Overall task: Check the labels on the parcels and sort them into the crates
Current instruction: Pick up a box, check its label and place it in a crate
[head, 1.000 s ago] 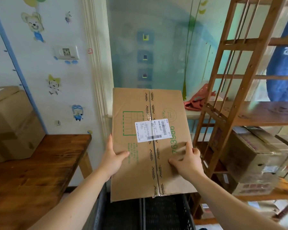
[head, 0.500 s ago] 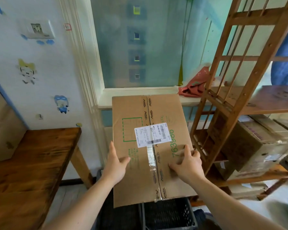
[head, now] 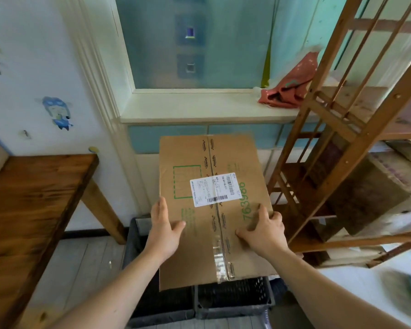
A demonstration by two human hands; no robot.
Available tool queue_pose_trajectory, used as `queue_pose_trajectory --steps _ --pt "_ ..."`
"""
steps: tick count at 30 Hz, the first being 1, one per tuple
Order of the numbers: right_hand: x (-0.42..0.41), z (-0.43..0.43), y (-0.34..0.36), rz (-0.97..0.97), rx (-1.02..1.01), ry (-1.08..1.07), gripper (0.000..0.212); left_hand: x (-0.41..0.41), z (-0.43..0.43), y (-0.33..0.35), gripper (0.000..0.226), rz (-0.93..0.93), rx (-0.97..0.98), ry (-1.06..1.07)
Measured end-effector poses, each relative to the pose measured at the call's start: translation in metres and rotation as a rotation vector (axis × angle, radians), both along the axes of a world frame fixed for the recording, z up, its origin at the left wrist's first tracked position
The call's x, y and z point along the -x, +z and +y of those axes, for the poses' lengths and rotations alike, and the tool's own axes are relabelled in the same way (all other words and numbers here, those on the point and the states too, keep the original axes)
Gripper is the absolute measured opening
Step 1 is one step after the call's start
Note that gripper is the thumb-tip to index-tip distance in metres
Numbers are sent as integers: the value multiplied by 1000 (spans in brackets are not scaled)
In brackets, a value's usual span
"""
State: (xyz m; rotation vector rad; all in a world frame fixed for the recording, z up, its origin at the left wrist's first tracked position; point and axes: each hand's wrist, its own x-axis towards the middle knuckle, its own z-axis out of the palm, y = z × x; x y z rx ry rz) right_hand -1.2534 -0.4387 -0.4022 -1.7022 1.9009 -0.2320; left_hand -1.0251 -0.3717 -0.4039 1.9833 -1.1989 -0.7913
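While the flat brown cardboard parcel (head: 211, 224) hangs over the two black mesh-walled plastic crates (head: 233, 298), nothing about this one is settled yet! The left hand (head: 164, 226) clamps the parcel's left edge, thumb flat on the top face, fingers out of sight underneath. The right hand (head: 265, 230) grips the opposite edge, fingers hooked over it and thumb pressed beside the taped seam. Just beyond both thumbs, between the two holds, sits the white printed shipping label (head: 215, 189), barcodes up and facing the camera. The reading step therefore looks to be in hand or just finished, though that's my call, not a certainty. Directly beneath the wrists lie the crates, side by side; whether the parcel's near edge brushes a rim I cannot tell. It hides most of their insides, so how many parcels are already sorted is anyone's guess. Outward of the right hand, brown cardboard boxes (head: 365, 198) sit in the slanted wooden shelf rack (head: 356, 166), and if those are waiting their turn, plenty of work is left. For this one, by my reckoning: pick a crate and lower it in.
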Motion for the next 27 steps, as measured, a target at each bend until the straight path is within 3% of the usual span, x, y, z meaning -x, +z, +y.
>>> queue_pose_trajectory --steps 16,27 --pt "42 -56 -194 96 -171 -32 99 45 -64 -202 82 82 -173 -7" --pt "58 -82 -317 138 -206 -65 81 67 -92 -333 79 90 -202 -32"
